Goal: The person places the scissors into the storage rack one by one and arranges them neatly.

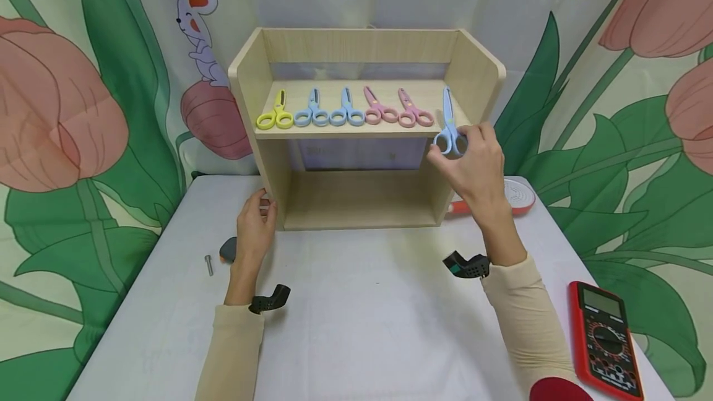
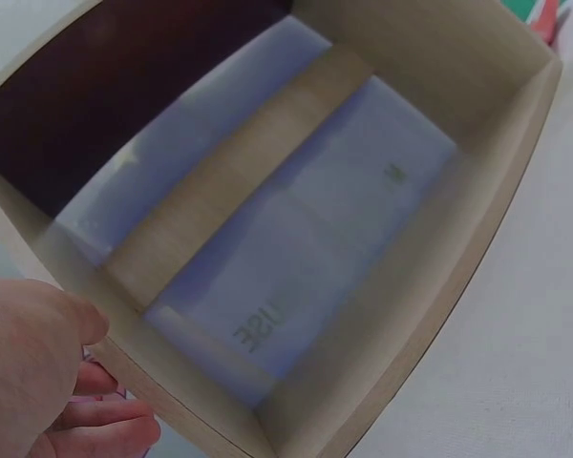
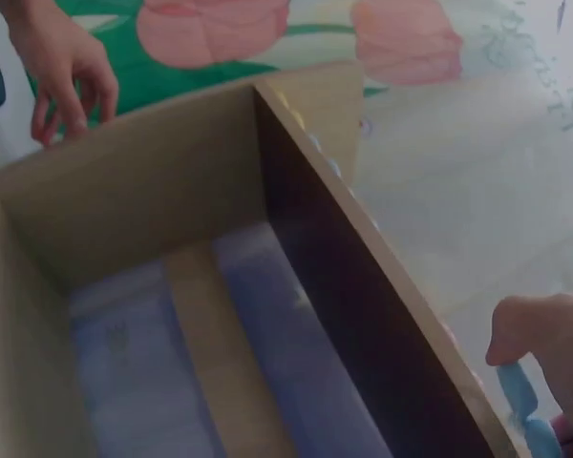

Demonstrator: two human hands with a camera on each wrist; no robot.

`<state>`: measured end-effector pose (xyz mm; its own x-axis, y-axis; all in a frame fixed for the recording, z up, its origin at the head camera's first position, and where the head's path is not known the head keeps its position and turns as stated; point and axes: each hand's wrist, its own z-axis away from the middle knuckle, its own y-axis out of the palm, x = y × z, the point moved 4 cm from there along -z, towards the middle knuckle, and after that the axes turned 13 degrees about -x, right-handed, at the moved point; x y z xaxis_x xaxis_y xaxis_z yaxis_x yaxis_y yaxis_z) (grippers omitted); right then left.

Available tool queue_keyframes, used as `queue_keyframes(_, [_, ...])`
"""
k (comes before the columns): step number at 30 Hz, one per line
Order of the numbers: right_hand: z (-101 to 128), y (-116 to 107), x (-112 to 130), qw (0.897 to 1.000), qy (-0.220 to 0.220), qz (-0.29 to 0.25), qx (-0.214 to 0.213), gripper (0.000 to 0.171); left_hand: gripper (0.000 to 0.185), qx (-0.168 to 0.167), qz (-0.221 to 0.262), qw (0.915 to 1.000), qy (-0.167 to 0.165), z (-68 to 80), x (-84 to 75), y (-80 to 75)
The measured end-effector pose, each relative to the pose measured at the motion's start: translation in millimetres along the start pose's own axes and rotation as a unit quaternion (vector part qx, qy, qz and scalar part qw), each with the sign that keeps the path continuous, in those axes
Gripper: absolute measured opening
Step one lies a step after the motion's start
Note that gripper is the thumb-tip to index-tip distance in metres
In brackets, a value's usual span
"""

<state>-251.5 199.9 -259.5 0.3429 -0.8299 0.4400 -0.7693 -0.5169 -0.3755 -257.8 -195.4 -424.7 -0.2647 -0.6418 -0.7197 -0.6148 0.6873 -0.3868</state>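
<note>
- I am pinching the handle loops of a blue pair of scissors (image 1: 449, 125) with my right hand (image 1: 473, 169), fingers and thumb curled round the loops, blades pointing toward the back of the wooden shelf unit (image 1: 247, 76).
- These scissors are sitting at the right end of the upper shelf (image 1: 356, 130), handles hanging just past its front edge, so I am judging them as being set in place and not yet released.
- 5 other pairs are already lying in a row on that shelf: a yellow pair (image 1: 275, 113) at the left, then 2 blue pairs (image 1: 330, 111), then 2 pink pairs (image 1: 398, 110), all with handles toward me.
- With mine, that is making 6 in the row, and I am seeing no more scissors waiting on the table (image 1: 356, 327), so the lining-up looks nearly finished.
- What is left, as I am reading it, is letting go and perhaps nudging this pair back so its handles match the others.
- My left hand (image 1: 255, 223) is resting against the lower left side wall of the unit, fingers loosely bent on its edge, steadying it and gripping nothing.
- The lower compartment is holding nothing that I can make out in the wrist views.
- A red multimeter (image 1: 607, 339), a bolt (image 1: 208, 263) and a red-and-white round object (image 1: 515, 197) are lying on the table, apart from my work.
</note>
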Motion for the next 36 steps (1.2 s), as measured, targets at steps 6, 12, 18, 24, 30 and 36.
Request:
queue_keyframes(6, [-13.4, 7.3, -3.4, 0.999, -0.011, 0.031, -0.002, 0.050, 0.041, 0.000, 0.003, 1.0000, 0.003, 1.2, -0.3, 0.6])
queue_keyframes(12, [-15.0, 13.5, -4.3, 0.995, -0.031, 0.095, 0.017, 0.043, 0.042, 0.003, 0.004, 1.0000, -0.001, 0.7, -1.0, 0.4])
queue_keyframes(18, [-25.9, 19.0, -8.1, 0.989, -0.012, 0.115, 0.093, 0.047, 0.043, 0.006, 0.002, 1.0000, -0.007, -0.7, -2.3, 0.7])
queue_keyframes(24, [-29.9, 18.2, -10.9, 0.987, 0.002, 0.101, 0.122, 0.048, 0.043, 0.009, -0.006, 0.9999, -0.012, -1.1, -4.7, -0.5])
queue_keyframes(30, [-13.7, 7.2, -4.2, 0.998, -0.021, 0.039, 0.038, 0.047, 0.039, -0.031, -0.011, 0.9995, -0.003, -0.7, -10.8, -7.7])
queue_keyframes(36, [27.2, -5.9, 6.5, 0.997, -0.057, -0.038, -0.025, 0.040, 0.031, -0.076, -0.001, 0.9971, 0.005, 2.1, -22.5, -17.6])
